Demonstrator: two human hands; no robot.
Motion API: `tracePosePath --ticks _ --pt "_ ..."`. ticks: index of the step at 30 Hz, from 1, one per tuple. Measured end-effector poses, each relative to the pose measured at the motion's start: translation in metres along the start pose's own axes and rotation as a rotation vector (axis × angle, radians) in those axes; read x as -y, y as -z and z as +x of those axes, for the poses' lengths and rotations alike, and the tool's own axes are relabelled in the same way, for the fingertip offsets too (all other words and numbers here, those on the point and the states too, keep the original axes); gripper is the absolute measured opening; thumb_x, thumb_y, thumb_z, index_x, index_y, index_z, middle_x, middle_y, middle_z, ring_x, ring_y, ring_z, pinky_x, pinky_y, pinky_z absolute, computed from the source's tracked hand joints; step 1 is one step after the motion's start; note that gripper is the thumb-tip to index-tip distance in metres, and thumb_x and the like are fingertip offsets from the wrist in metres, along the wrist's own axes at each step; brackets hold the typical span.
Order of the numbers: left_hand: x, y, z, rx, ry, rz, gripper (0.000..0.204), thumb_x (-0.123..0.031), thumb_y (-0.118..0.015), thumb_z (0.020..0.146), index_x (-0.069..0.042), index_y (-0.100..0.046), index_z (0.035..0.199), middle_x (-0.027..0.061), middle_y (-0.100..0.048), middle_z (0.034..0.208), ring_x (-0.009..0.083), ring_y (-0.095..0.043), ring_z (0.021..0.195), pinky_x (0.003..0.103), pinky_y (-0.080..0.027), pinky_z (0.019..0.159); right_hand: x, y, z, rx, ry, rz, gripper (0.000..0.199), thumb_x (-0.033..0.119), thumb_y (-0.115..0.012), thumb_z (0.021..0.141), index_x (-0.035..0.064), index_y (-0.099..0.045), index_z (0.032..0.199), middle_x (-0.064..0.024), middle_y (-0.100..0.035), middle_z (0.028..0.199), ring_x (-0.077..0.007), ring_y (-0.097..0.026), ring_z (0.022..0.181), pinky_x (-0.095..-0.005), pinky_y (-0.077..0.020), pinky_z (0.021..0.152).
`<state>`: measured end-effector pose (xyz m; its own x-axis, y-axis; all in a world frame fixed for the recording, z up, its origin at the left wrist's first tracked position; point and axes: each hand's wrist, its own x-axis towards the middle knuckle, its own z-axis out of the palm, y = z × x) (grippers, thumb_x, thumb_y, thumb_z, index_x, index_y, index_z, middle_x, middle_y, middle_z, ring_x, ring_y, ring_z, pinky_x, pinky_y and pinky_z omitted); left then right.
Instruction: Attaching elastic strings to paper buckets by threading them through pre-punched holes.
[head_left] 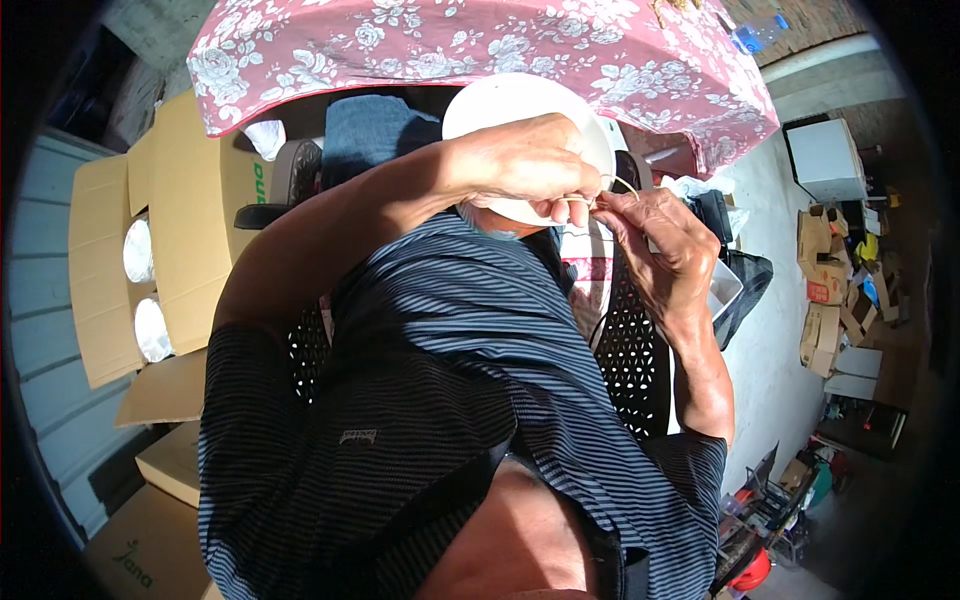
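Over my lap, my left hand (535, 160) is closed with its fingers curled and meets the fingertips of my right hand (662, 235). My right hand pinches a thin cream-coloured strand (629, 187), which arcs up between the two hands and runs toward the left fingers. Whether it is cord, cane or wire I cannot make out. Behind and beneath the left hand is a large round white thing (500, 100) with a smooth, sunlit surface. Its exact kind is unclear, as my hand and forearm cover part of it.
A table with a pink floral cloth (430, 45) stands ahead. Open cardboard boxes (185, 220) holding white round items are at my left. Beside my right forearm are a white box (724, 288) and a black bag (748, 285). Cartons (825, 270) lie farther right. I sit in a dark perforated chair (635, 385).
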<state>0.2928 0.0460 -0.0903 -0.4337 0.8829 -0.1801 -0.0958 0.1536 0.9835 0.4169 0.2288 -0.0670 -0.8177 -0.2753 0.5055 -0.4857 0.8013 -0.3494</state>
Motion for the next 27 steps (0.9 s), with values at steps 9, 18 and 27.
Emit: tracePosePath --ticks 9,18,27 --pt "-0.001 -0.001 0.001 0.03 0.016 0.024 0.027 -0.013 -0.057 0.092 0.009 -0.072 0.09 0.012 -0.072 0.081 0.0112 -0.061 0.063 0.025 -0.05 0.057 -0.007 -0.005 -0.003 -0.042 0.021 0.029 0.025 -0.003 -0.083 0.078 0.0004 -0.076 0.102 -0.0109 -0.072 0.085 -0.0226 -0.069 0.073 -0.0327 -0.0547 0.063" --pt "-0.004 -0.001 -0.002 0.019 -0.024 -0.008 0.021 -0.009 -0.058 0.091 0.007 -0.071 0.094 0.0102 -0.07 0.081 0.0109 -0.062 0.069 0.024 -0.051 0.063 -0.015 -0.009 -0.019 -0.007 -0.19 0.286 0.011 -0.005 -0.075 0.088 -0.0036 -0.064 0.093 -0.0096 -0.067 0.082 -0.0133 -0.067 0.067 -0.0249 -0.0524 0.057" --pt "0.013 0.005 0.004 0.054 -0.097 0.019 0.016 -0.009 -0.061 0.094 0.004 -0.07 0.093 0.0079 -0.07 0.083 0.0103 -0.062 0.072 0.024 -0.05 0.066 -0.017 -0.006 -0.024 0.064 -0.67 0.798 0.008 0.002 -0.065 0.097 -0.0043 -0.063 0.101 -0.0056 -0.069 0.09 -0.0125 -0.069 0.077 -0.0267 -0.0567 0.073"
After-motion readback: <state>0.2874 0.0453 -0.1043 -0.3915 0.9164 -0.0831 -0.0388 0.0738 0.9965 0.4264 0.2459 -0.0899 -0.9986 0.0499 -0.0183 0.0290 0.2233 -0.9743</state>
